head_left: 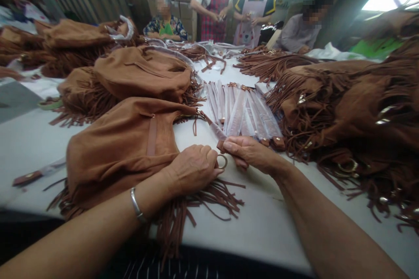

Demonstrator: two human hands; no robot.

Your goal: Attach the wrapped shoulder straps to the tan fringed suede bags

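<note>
A brown fringed bag (114,139) lies on the white table in front of me. My left hand (196,168), with a silver bracelet at the wrist, is closed on the bag's near corner, beside a metal ring (222,161) that sticks out past its fingers. My right hand (244,150) pinches the brown end (220,145) of a strap (214,130) wrapped in clear plastic. The strap's far end joins the bag near a metal clasp (199,113). The strap end and the ring are close together; whether they touch is hard to tell.
Wrapped straps (240,111) lie in a row behind my hands. More brown bags (140,72) are stacked at the left, and a large fringed pile (360,113) stands at the right. Several people, one in a red checked apron (218,11), are across the table (262,200).
</note>
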